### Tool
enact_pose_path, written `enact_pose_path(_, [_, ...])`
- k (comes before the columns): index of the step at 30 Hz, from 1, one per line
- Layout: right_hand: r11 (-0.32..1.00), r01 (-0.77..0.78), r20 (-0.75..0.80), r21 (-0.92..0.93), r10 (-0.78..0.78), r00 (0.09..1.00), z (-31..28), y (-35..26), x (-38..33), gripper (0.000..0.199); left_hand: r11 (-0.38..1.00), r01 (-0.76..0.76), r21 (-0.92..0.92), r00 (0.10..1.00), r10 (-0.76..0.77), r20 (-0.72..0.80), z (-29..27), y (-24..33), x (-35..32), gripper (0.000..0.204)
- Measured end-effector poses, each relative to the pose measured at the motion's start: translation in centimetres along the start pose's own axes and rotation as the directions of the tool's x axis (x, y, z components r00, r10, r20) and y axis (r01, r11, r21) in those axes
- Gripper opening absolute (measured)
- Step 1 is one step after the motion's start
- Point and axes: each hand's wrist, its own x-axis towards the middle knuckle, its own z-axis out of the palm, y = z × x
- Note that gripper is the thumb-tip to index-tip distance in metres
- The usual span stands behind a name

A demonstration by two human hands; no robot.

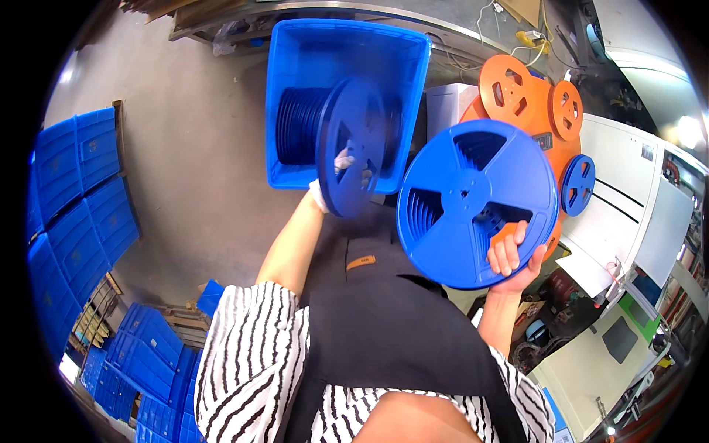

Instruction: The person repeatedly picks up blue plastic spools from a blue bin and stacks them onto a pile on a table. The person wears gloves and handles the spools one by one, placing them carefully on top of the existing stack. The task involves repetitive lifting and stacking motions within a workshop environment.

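Note:
My left hand (343, 164), in a white glove, is closed on a blue plastic reel (347, 198), with its fingers through a cutout. That reel stands tilted at the near side of a blue bin (347, 40), in front of a row of dark blue reels (295, 129) inside it. My bare right hand (507, 255) grips the lower right rim of a stack of blue reels (467, 190), fingers hooked through a cutout. The stack's front disc has three wide openings that show more discs behind. Whether the left-hand reel touches the row is hidden.
Orange reels (509, 92) and a small blue reel (578, 184) stand behind the right-hand stack. A white cabinet (609, 166) is to the right, a cream table (591, 362) at lower right. Blue crates (85, 159) are piled along the left. A metal bench (354, 10) runs across the back.

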Motion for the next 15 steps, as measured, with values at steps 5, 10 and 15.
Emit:
enact_pose_path(5, [0.998, -0.049, -0.073, 0.031, 0.051, 0.996, -2.4, -0.3, 0.3, 0.043, 0.959, 0.010, 0.285, 0.973, 0.056, -0.223, 3.4, 0.0, 7.5, 0.041])
enact_pose_path(10, [0.991, -0.132, -0.089, -0.016, 0.130, 0.988, -4.1, -1.3, 1.2, 0.044, 0.984, 0.177, -0.021, 0.981, -0.178, -0.073, -0.6, -0.4, 11.3, 0.038])
enact_pose_path(15, [0.979, -0.200, -0.070, -0.044, 0.197, 0.978, -5.2, -2.4, 2.5, 0.045, 0.981, 0.166, 0.097, 0.970, -0.145, -0.194, -2.9, 0.0, 13.3, 0.040])
